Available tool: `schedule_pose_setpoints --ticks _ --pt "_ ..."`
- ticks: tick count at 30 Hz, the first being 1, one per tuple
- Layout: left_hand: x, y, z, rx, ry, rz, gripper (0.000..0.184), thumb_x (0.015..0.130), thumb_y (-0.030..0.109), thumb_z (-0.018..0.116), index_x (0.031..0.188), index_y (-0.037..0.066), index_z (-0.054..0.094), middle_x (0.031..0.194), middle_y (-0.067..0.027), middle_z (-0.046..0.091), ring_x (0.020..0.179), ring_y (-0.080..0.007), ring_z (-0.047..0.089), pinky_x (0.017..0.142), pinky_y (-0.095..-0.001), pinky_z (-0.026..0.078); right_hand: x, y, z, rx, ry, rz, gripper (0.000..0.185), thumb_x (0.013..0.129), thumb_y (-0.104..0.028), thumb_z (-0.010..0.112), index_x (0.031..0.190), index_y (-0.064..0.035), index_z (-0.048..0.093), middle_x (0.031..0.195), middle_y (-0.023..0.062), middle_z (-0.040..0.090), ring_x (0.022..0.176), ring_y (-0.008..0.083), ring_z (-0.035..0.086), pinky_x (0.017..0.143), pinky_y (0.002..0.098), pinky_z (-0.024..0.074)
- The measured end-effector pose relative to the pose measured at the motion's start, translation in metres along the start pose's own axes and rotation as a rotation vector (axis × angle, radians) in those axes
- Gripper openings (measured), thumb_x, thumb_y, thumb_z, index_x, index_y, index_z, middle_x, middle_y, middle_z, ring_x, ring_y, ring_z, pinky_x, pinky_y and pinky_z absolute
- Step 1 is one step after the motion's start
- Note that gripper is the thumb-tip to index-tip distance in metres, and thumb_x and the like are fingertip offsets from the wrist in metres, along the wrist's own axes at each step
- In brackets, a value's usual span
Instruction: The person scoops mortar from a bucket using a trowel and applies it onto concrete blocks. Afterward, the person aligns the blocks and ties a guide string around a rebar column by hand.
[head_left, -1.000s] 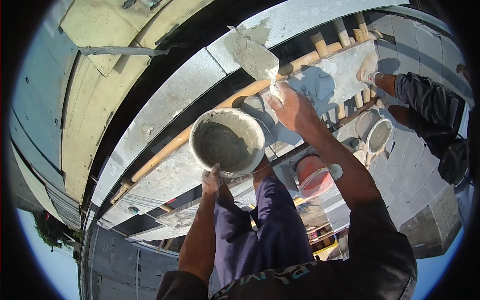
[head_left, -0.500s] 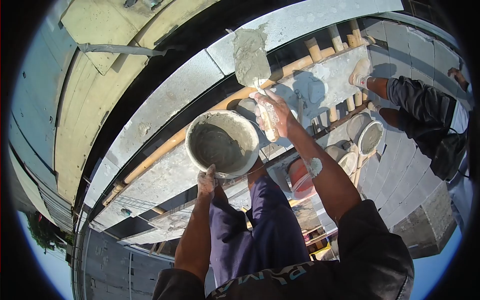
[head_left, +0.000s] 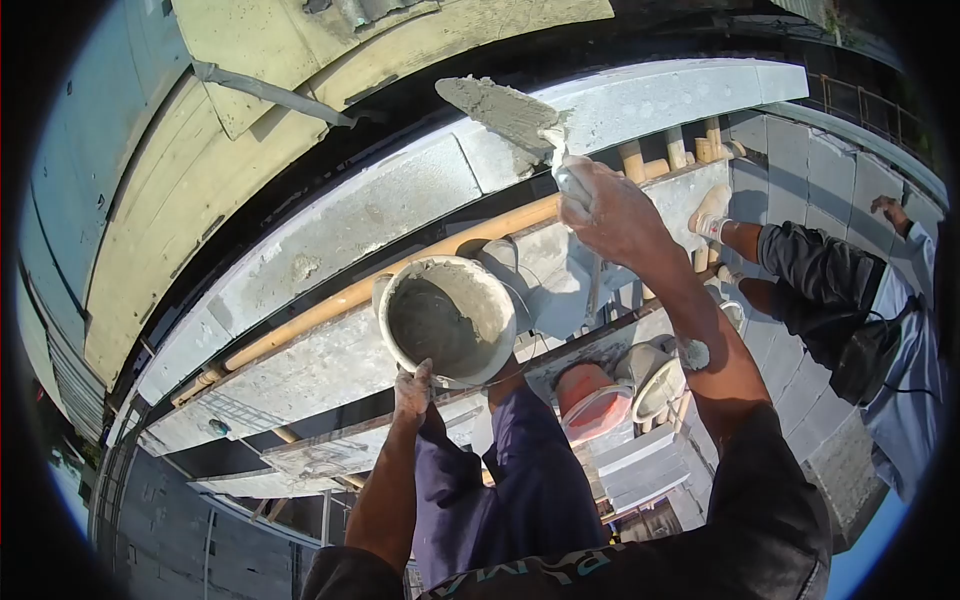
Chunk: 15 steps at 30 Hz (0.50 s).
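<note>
My left hand (head_left: pixel 413 388) grips the near rim of a pale bucket (head_left: pixel 508 335) held in front of my legs. Wet grey mortar (head_left: pixel 428 322) lies inside and coats part of its inner wall. My right hand (head_left: pixel 605 210) is closed around the handle of a trowel (head_left: pixel 505 112), whose blade points left and is covered with mortar. This blade is over the top of a row of light blocks (head_left: pixel 660 95); whether it touches them I cannot tell. A little mortar shows on the block beneath the blade.
Bamboo poles (head_left: pixel 350 295) and planks (head_left: pixel 300 385) form a scaffold below. A red bucket (head_left: pixel 590 400) and other pails stand at right. Another person in dark shorts (head_left: pixel 815 255) is at far right. Yellowish boards (head_left: pixel 160 215) lie beyond the wall.
My right hand has moved up and right, turning the trowel so its blade swings left and tilts. The bucket stays in my left hand, slightly lower in view.
</note>
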<state>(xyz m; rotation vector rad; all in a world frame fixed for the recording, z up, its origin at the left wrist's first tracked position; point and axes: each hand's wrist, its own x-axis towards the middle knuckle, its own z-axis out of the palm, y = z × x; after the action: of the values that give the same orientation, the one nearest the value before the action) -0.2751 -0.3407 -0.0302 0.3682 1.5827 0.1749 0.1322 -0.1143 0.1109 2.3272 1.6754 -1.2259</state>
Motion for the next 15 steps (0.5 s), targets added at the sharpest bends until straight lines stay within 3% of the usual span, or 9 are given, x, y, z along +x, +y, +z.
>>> schedule_pose_setpoints --ticks 1,3,6,9,15 --pt "0.005 -0.012 -0.003 -0.022 0.002 0.049 0.03 0.093 0.034 0.067 0.103 0.006 0.061 0.072 0.0023 0.058 0.055 -0.0062 0.049 0.048 -0.0242 0.039 0.017 0.008 -0.017 -0.154 0.116 -0.127 0.039 0.085 -0.023 0.055 0.117 -0.0011 0.057 0.107 0.0245 0.064 0.101 0.0401 0.063 0.091 0.0476 0.0483" --pt "0.007 -0.019 -0.003 -0.033 0.013 0.07 0.032 0.092 0.033 0.067 0.107 0.006 0.061 0.075 0.0021 0.059 0.058 -0.0068 0.05 0.05 -0.0244 0.041 0.062 0.006 -0.046 -0.539 0.128 -0.084 0.037 0.083 -0.016 0.059 0.119 -0.0047 0.063 0.107 0.0202 0.067 0.1 0.0347 0.066 0.09 0.0449 0.0508" --pt "0.009 -0.024 0.004 -0.096 0.049 0.115 0.032 0.092 0.033 0.068 0.108 0.007 0.06 0.076 0.0029 0.058 0.058 -0.0071 0.05 0.051 -0.0243 0.041 0.134 -0.006 -0.061 -0.836 -0.011 -0.131 0.027 0.082 -0.008 0.056 0.103 -0.0048 0.073 0.103 0.0153 0.072 0.096 0.0316 0.07 0.083 0.0425 0.055" --pt "-0.003 -0.009 -0.005 -0.071 -0.036 -0.076 0.047 0.094 0.03 0.065 0.127 0.0 0.053 0.113 -0.0072 0.063 0.099 -0.0153 0.059 0.084 -0.03 0.049 0.196 0.0 -0.03 -0.956 -0.188 -0.113 0.025 0.083 -0.009 0.058 0.102 -0.0072 0.075 0.106 0.0128 0.072 0.098 0.0301 0.07 0.081 0.0421 0.0556" --pt "-0.011 0.008 0.004 -0.035 -0.04 -0.049 0.037 0.095 0.031 0.064 0.111 -0.002 0.061 0.093 -0.0047 0.064 0.081 -0.0116 0.059 0.07 -0.028 0.048 0.222 0.003 0.011 -1.082 -0.277 0.043 0.025 0.088 -0.01 0.056 0.105 -0.0114 0.075 0.111 0.0091 0.072 0.102 0.0274 0.07 0.083 0.0421 0.0558"
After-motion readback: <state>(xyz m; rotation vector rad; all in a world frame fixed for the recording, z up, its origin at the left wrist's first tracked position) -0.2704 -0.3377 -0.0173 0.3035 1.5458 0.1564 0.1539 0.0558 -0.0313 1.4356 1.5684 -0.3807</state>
